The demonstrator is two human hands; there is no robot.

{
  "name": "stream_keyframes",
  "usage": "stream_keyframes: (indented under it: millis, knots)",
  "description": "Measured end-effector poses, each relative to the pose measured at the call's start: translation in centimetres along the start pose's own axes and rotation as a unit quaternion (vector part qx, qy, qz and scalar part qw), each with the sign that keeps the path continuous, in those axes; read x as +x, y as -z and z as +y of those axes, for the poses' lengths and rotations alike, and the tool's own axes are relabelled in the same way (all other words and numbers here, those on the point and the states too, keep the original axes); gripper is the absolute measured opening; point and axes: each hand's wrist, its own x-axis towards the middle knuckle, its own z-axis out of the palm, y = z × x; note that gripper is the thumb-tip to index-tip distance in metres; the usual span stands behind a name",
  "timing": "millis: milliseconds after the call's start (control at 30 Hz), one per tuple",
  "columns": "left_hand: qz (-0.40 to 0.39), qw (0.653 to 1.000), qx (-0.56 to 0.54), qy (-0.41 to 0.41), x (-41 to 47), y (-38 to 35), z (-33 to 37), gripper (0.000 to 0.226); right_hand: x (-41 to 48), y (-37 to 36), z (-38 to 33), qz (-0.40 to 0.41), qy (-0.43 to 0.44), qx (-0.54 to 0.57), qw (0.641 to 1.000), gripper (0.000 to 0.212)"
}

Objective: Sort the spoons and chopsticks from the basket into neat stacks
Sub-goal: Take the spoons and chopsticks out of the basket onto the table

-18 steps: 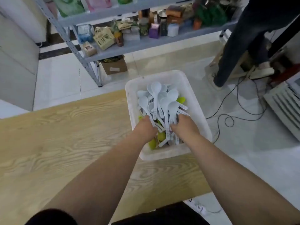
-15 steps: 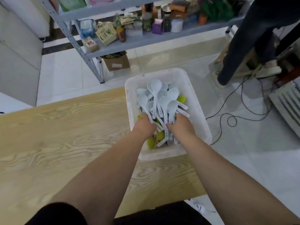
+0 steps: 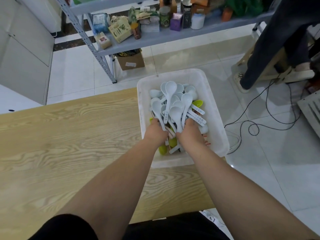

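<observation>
Both hands down in the white basket, which sits at the far R corner of the wood table. L hand has its fingers curled into the pile, gripping white spoons by the handles. R hand is right beside it, wrapped round more handles. Bowls fan out away from the person. Green spoons peek out underneath. Behind: cluttered metal shelf, cables across the tile floor.

Fingers of left hand and right hand buried among spoons; handle print illegible.
</observation>
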Motion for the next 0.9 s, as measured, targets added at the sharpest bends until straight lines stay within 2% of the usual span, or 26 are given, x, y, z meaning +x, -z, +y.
stream_keyframes:
  millis: [100,200,367,500,533,633,800,900]
  knots:
    - [-0.021,0.999,-0.036,0.002,-0.7,0.5,-0.5,0.056,-0.7,0.2,0.3,0.018,0.0,-0.015,1.0,0.037]
    - [-0.033,0.998,-0.053,0.008,-1.3,1.0,-1.3,0.06,-1.8,0.9,0.0,0.027,0.006,-0.082,0.996,0.041]
    - [-0.065,0.987,-0.136,0.063,-3.5,1.9,-2.4,0.038,-3.5,3.2,-0.4,0.022,0.0,-0.082,0.996,0.026]
    - [-0.093,0.969,-0.222,0.051,-6.2,3.1,-3.8,0.03,-5.9,3.5,-1.6,0.024,0.01,-0.076,0.997,0.016]
    - [-0.1,0.962,-0.252,0.046,-7.0,3.5,-4.2,0.03,-6.6,3.2,-1.7,0.035,0.017,-0.053,0.998,0.015]
    - [-0.121,0.938,-0.325,0.02,-9.6,5.5,-6.1,0.028,-9.6,1.2,-2.8,0.042,0.01,0.116,0.992,0.01]
    - [-0.119,0.914,-0.387,-0.021,-13.9,11.2,-11.6,0.03,-17.2,-6.6,-6.7,-0.111,0.026,0.33,0.937,0.016]
    - [-0.094,0.919,-0.383,-0.031,-15.9,14.8,-16.3,0.029,-20.7,-12.4,-8.9,-0.161,0.019,0.377,0.912,0.02]
